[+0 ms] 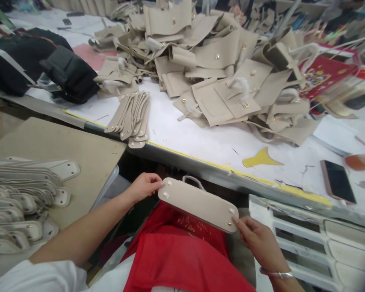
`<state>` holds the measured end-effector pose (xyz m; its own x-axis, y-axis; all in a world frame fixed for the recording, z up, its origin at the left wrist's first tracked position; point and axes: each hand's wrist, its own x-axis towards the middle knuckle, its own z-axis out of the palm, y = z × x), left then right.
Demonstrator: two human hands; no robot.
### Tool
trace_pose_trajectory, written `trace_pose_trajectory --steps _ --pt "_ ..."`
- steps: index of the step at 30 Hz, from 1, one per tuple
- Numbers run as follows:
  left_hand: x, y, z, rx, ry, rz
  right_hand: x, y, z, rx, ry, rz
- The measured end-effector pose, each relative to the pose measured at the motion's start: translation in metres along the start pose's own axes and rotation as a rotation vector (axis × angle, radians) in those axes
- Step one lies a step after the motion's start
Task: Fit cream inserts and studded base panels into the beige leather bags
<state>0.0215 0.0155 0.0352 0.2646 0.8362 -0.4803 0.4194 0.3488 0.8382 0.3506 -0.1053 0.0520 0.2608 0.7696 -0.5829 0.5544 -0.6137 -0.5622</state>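
Between my two hands, above the red apron (185, 255), I hold a long beige bag base panel (197, 205) with rounded ends. My left hand (146, 186) pinches its left end, and my right hand (252, 231) grips the right end with the thumb on top. Small whitish tabs sit near the panel's corners, and a gold stud shows at the lower right. A loop wrapped in clear film (194, 181) rises behind its far edge; whether it is joined to the panel I cannot tell.
A pile of beige bag pieces (213, 52) covers the far table. Stacked panels (130, 117) lie at its front edge. More panels (24, 198) rest on a board at left. Around are a black bag (69, 73), a phone (337, 181), a yellow scrap (261, 159) and a white slatted rack (304, 243).
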Motion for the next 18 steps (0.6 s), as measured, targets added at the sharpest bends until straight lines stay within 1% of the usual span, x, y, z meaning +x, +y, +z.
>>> trace_pose_trajectory --steps 2,6,10,18 --pt "0.0051 -0.0034 0.0002 0.013 -0.003 -0.001 0.0004 0.0001 0.0006 0.015 0.000 0.009" --pt "0.0111 -0.0077 -0.0011 0.002 -0.048 -0.034 0.0015 0.0019 0.0015 0.014 0.008 0.018" --pt "0.0121 -0.0058 -0.0029 0.039 -0.036 -0.025 0.0021 0.0020 0.0026 0.009 0.017 0.033" --pt "0.0106 -0.0015 -0.0033 0.114 -0.034 0.030 0.0012 -0.0011 0.0029 0.037 0.028 0.009"
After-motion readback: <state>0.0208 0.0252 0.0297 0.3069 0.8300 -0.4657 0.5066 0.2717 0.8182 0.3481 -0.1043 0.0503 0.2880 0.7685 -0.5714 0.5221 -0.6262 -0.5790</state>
